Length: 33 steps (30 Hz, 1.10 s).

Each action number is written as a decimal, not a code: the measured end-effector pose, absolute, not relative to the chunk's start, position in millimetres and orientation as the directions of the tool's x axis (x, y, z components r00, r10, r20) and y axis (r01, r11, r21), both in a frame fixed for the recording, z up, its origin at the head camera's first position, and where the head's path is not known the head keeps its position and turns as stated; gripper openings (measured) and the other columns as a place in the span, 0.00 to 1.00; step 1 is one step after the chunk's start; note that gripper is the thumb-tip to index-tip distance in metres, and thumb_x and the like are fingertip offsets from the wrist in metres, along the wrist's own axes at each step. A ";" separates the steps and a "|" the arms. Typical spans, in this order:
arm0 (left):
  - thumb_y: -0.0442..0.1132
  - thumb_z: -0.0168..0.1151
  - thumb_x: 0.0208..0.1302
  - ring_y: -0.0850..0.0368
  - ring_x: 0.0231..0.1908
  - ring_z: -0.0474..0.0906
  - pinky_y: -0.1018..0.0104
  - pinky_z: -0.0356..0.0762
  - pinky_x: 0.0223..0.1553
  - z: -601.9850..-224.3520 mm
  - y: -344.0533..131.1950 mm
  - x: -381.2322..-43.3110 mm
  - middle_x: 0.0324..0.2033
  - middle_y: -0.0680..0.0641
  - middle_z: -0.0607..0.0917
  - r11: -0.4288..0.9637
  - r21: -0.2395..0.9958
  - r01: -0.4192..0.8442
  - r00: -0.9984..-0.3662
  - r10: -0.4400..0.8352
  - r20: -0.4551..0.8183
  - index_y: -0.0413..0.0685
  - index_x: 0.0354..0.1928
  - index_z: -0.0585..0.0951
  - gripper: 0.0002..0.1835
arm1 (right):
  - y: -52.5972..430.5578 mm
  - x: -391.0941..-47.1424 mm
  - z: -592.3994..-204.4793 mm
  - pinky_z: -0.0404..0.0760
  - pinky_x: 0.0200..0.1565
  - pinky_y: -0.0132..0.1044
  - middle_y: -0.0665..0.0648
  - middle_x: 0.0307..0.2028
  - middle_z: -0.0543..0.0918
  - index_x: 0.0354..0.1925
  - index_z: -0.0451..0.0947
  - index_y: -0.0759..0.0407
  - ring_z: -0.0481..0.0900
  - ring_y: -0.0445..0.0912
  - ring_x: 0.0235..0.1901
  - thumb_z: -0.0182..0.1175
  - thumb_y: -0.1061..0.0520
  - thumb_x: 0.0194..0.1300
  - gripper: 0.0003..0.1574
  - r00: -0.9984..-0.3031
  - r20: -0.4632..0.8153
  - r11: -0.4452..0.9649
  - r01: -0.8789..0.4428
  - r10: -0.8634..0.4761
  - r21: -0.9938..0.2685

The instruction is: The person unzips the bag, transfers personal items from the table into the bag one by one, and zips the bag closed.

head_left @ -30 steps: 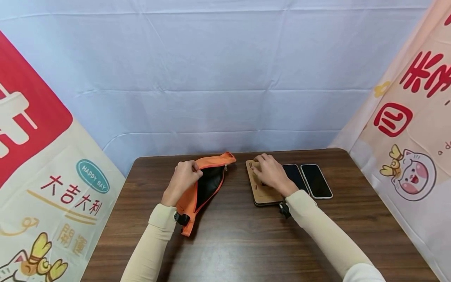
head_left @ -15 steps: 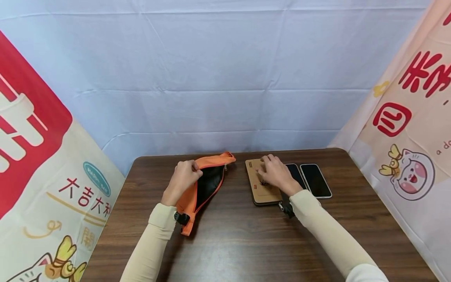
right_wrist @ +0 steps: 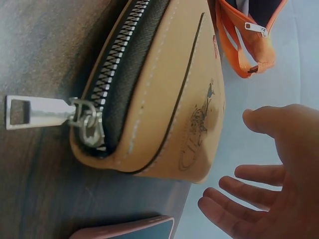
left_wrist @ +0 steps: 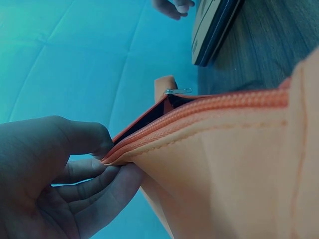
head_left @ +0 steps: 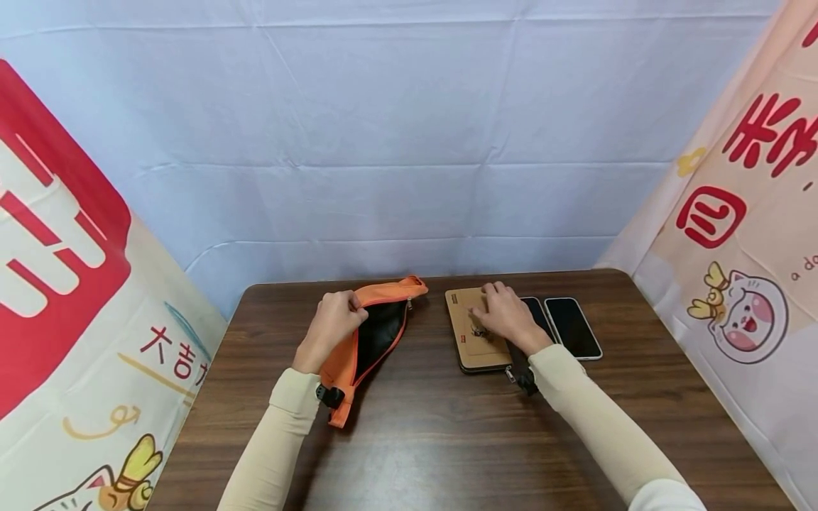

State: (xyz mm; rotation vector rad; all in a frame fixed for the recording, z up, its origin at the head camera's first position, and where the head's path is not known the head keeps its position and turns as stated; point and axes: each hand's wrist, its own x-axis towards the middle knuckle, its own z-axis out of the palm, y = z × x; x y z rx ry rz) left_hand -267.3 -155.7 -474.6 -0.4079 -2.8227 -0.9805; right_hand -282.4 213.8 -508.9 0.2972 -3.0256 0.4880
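My left hand (head_left: 329, 323) pinches the upper edge of an orange zip pouch (head_left: 337, 367), whose mouth gapes and shows a black lining. In the left wrist view the thumb and fingers grip the zip edge of the pouch (left_wrist: 239, 164), its metal zip pull (left_wrist: 178, 91) at the far end. A tan zip wallet (head_left: 469, 348) with a dark printed picture lies flat on the table. Over its right part hovers my right hand (head_left: 508, 312). The right wrist view shows that hand's fingers (right_wrist: 259, 194) loosely spread, apart from the wallet (right_wrist: 174, 104), with nothing held.
Right of the wallet lie two phones, a dark one (head_left: 538, 316) partly hidden by the right hand and a white-edged one (head_left: 573, 326). The wooden table (head_left: 415, 440) ends at a pale cloth backdrop (head_left: 383, 142). Printed banners (head_left: 748, 305) hang at both sides.
My right hand has shifted slightly to the right over the wallet, uncovering more of its printed picture. The left hand and pouch stay put. The left banner has swayed.
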 end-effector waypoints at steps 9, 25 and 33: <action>0.32 0.64 0.70 0.57 0.20 0.74 0.64 0.74 0.29 -475.7 -156.7 -266.6 0.26 0.46 0.83 0.750 0.591 0.297 -0.955 0.217 0.203 0.44 0.33 0.82 0.05 | 216.3 -283.7 -516.7 0.81 0.56 0.65 0.78 0.64 0.74 0.73 0.66 0.76 0.77 0.71 0.62 0.60 0.40 0.79 0.46 -0.985 0.062 0.932 -0.171 -0.160 -0.321; 0.33 0.65 0.71 0.57 0.20 0.73 0.64 0.73 0.28 -477.5 -155.6 -267.3 0.25 0.46 0.82 0.743 0.598 0.301 -0.953 0.221 0.205 0.45 0.33 0.82 0.05 | 216.8 -281.3 -522.6 0.81 0.56 0.67 0.83 0.71 0.67 0.76 0.58 0.79 0.75 0.74 0.65 0.57 0.33 0.78 0.57 -0.996 -0.037 0.914 -0.065 -0.086 -0.400; 0.33 0.65 0.71 0.57 0.20 0.72 0.64 0.72 0.28 -477.4 -156.0 -268.0 0.24 0.47 0.82 0.740 0.599 0.306 -0.952 0.229 0.204 0.45 0.33 0.82 0.06 | 216.2 -282.9 -526.7 0.83 0.53 0.65 0.84 0.70 0.69 0.74 0.60 0.82 0.78 0.74 0.61 0.58 0.30 0.75 0.60 -0.994 -0.088 0.912 -0.016 -0.057 -0.411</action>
